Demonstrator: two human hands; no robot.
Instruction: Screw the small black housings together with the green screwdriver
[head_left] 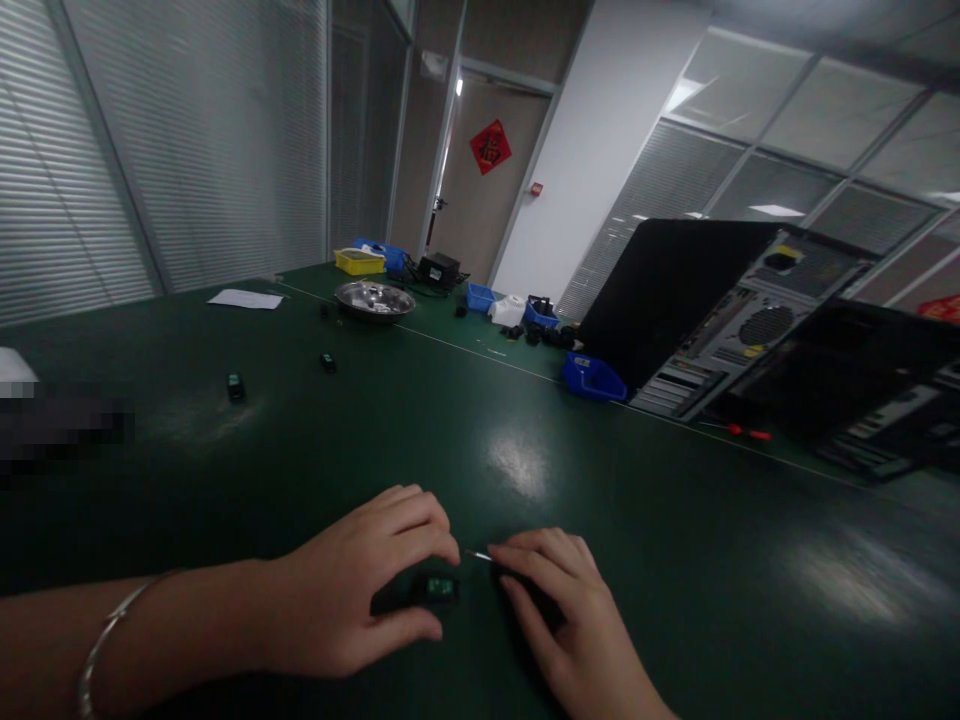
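Note:
My left hand (352, 590) is held above the green table, its thumb and fingers apart and curved around a small black device. A green circuit board shows in the top of this device (439, 588), which lies between the thumb and index finger with no clear contact. To the right, my right hand (562, 610) is closed over a thin tool. Only the slim metal tip (480, 556) of that tool sticks out, pointing left towards my left fingertips. The rest of it is hidden under my fingers, so its kind cannot be made out.
Two similar black devices (235, 386) (328, 362) lie further off at left. A round metal dish (375, 300), white paper (246, 299) and a yellow bin (360, 262) stand at the back. A blue bin (592, 377) sits beside a black computer case (690, 300).

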